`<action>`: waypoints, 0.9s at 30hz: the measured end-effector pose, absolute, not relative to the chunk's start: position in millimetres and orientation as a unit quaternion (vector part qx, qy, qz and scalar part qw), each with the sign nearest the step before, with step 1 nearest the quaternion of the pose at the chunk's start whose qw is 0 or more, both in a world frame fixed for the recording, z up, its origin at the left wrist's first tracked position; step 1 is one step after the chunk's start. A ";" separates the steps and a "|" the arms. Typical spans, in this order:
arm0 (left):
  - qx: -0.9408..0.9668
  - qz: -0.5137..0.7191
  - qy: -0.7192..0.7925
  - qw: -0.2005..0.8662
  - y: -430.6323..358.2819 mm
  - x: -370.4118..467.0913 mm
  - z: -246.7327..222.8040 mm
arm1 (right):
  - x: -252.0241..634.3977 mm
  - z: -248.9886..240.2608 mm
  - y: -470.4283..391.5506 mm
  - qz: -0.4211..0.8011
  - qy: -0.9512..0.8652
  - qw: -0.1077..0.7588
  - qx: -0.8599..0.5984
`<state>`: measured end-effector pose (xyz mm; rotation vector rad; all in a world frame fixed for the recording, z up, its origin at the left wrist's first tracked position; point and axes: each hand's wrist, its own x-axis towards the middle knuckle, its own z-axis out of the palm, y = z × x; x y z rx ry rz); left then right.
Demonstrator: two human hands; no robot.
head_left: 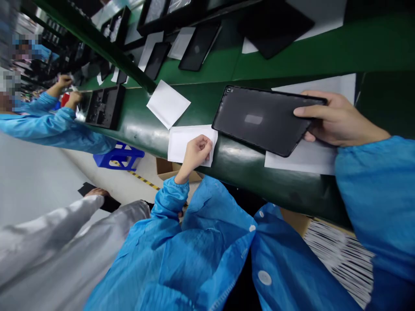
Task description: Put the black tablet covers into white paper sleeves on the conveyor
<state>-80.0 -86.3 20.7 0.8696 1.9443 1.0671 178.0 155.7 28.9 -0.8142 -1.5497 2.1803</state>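
Observation:
My right hand point(337, 119) grips the right end of a black tablet back cover point(269, 114), thumb on top and fingers underneath. The cover is tilted above the bench, with a camera hole at its upper left corner and a small grey rectangle in its middle. Under it and my hand lie white sheets point(301, 162). My left hand point(197, 151) is closed, its fingers curled in and thumb against them, over a white padded sheet point(178, 142). What those fingers hold, if anything, is hidden. Another white sheet point(168, 103) lies just beyond.
Along the green bench point(142, 108), more black covers point(199, 45) lie on white sheets at the back. A green post point(106, 47) rises at left. A black tray point(105, 106) stands near a co-worker's blue sleeves point(55, 129). A grey-sleeved person holding something black stands close at left.

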 end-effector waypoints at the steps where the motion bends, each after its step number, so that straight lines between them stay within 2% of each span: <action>1: 0.342 0.423 0.762 0.352 -83.3 -77.7 19.6 | 177.4 29.2 154.8 0.766 -0.548 0.168 -0.290; 8: 0.361 0.442 0.793 0.216 -63.8 -66.7 17.0 | 175.4 28.9 152.9 0.765 -0.555 0.137 -0.297; 15: 0.344 0.442 0.808 0.184 -56.4 -68.7 14.7 | 176.9 31.4 153.9 0.772 -0.548 0.135 -0.293; 21: 0.373 0.420 0.818 0.122 -52.5 -59.4 17.3 | 179.9 33.0 154.3 0.776 -0.572 0.035 -0.265; 27: 0.461 0.363 0.792 0.172 -46.2 -35.8 36.0 | 180.1 32.0 151.1 0.773 -0.587 -0.003 -0.240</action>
